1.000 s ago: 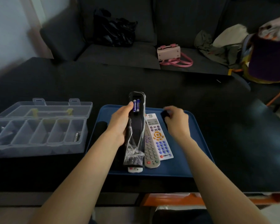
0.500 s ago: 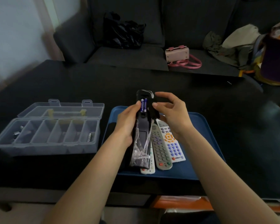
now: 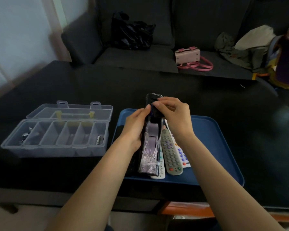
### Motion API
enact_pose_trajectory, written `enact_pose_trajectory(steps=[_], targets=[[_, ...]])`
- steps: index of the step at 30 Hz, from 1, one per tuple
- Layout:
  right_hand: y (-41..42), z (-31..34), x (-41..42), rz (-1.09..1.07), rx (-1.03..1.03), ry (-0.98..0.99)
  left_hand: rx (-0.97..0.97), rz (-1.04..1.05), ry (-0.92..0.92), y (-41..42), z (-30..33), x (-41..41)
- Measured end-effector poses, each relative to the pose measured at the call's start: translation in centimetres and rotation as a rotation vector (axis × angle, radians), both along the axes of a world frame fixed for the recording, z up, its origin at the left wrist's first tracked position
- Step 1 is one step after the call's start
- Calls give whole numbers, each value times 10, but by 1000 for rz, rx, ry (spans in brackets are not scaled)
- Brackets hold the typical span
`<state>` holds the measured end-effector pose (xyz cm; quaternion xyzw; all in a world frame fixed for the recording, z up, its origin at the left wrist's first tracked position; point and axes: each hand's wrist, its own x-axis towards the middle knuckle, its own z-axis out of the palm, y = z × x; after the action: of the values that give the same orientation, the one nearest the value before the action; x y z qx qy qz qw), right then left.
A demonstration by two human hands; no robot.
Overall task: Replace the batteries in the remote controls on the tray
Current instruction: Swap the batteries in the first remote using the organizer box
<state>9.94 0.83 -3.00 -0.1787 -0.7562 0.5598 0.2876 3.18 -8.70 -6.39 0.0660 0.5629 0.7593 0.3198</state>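
Note:
My left hand grips a black remote wrapped in clear plastic, tilted up over the blue tray with its back facing me. A sliver of blue battery shows in its open compartment. My right hand pinches the black battery cover against that compartment. On the tray lie a grey remote, a white remote to its right, and another white remote partly hidden under the black one.
An open clear compartment box stands left of the tray, with a loose battery in its right cell and small metal parts at the left. Behind the black table a dark sofa holds a black bag, a pink handbag and clothes.
My right hand lifted the battery cover off the tray and brought it onto the remote's open compartment, hiding most of the blue batteries. My left hand kept its hold.

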Motion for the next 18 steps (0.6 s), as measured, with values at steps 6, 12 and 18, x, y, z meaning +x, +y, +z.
enact_pose_trajectory(steps=[6,12,18], targets=[[7,-9,11,263,67,-80,53,-11,-123,-5,2,-1],[4,-10,15,91,433,14,58,-30,-148,-2,2,1],[2,-25,15,-5,661,60,57,-29,-159,-2,0,-1]])
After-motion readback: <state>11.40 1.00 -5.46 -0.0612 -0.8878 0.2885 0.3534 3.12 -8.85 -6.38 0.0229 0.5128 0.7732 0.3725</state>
